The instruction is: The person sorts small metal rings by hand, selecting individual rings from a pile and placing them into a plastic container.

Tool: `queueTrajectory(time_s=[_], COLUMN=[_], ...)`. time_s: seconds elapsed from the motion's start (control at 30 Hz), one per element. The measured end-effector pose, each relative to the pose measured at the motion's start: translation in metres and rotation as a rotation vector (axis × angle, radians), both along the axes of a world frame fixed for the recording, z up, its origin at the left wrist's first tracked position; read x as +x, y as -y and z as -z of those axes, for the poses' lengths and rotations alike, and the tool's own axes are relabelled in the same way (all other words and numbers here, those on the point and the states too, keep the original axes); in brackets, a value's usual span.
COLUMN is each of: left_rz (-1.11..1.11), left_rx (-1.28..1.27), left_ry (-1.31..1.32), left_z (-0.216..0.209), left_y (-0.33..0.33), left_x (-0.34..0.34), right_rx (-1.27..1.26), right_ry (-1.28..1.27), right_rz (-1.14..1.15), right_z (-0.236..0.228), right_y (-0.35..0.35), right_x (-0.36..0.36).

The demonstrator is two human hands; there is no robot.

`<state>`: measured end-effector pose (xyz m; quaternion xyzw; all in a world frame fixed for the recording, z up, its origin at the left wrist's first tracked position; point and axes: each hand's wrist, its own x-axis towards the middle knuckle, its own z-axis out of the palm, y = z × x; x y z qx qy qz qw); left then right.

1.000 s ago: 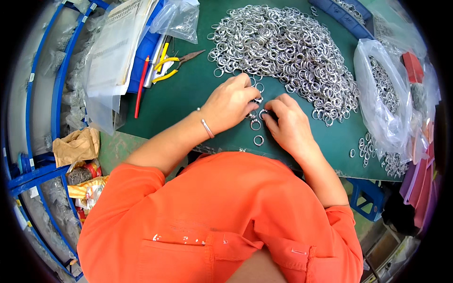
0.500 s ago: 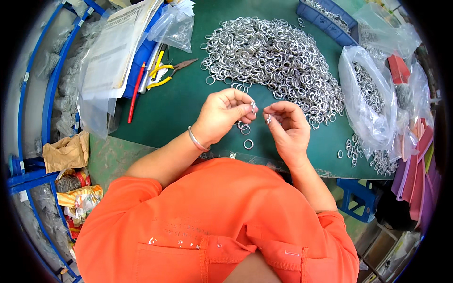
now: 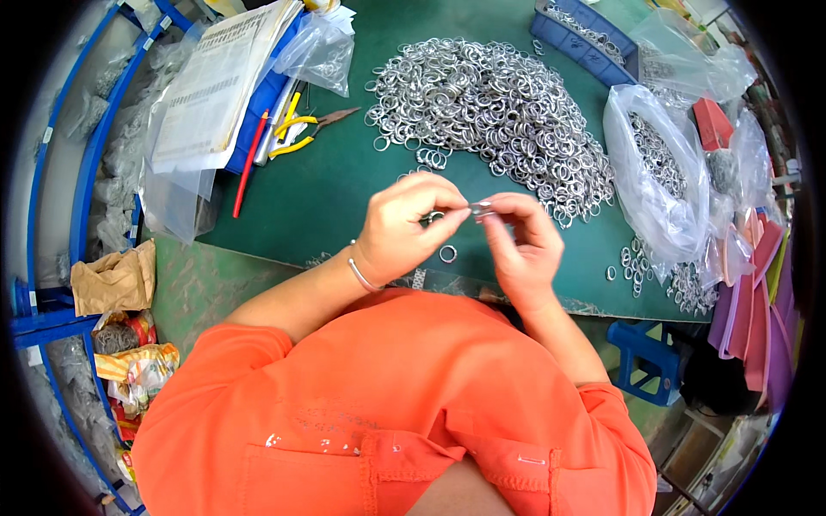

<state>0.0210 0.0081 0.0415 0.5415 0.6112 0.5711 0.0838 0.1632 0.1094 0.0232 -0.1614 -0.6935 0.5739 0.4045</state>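
Above the near part of the green table, my left hand [image 3: 397,219] and my right hand [image 3: 527,245] meet fingertip to fingertip. Pinched between both is a small silver metal ring [image 3: 482,210], seen nearly edge-on; whether it is one ring or two together I cannot tell. A single loose ring [image 3: 447,261] lies on the table below them. Other rings show partly behind my left fingers. Beyond my hands spreads a big heap of silver rings [image 3: 490,107], with a few strays [image 3: 433,159] at its near edge.
Left of the heap lie yellow-handled pliers [image 3: 297,148], a red pen [image 3: 250,163] and paper sheets [image 3: 206,95]. On the right are a blue bin [image 3: 585,45], a clear plastic bag [image 3: 624,163] of rings and small loose ring groups [image 3: 635,265]. A blue stool [image 3: 645,357] stands below.
My hands were apart, each with small rings at its fingertips. Now they have come together, the fingertips of both on the same piece. The view has shifted slightly.
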Motion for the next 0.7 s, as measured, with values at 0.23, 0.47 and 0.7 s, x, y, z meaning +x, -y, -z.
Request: queueTrajectory(time_s=[0.23, 0.47, 0.7], left_rz=[-0.257, -0.160, -0.109], left_rx=[-0.119, -0.305, -0.240], left_ry=[-0.023, -0.389, -0.080], left_z=[0.009, 0.038, 0.035], left_y=[0.018, -0.006, -0.008], left_x=[-0.042, -0.041, -0.036], right_rx=[0.938, 0.700, 0.605], right_ry=[0.531, 0.503, 0.505], right_rz=[1.056, -0.043, -0.192], right_z=[-0.068, -0.021, 0.009], right_y=[-0.149, -0.062, -0.035], right_x=[0.087, 0.005, -0.027])
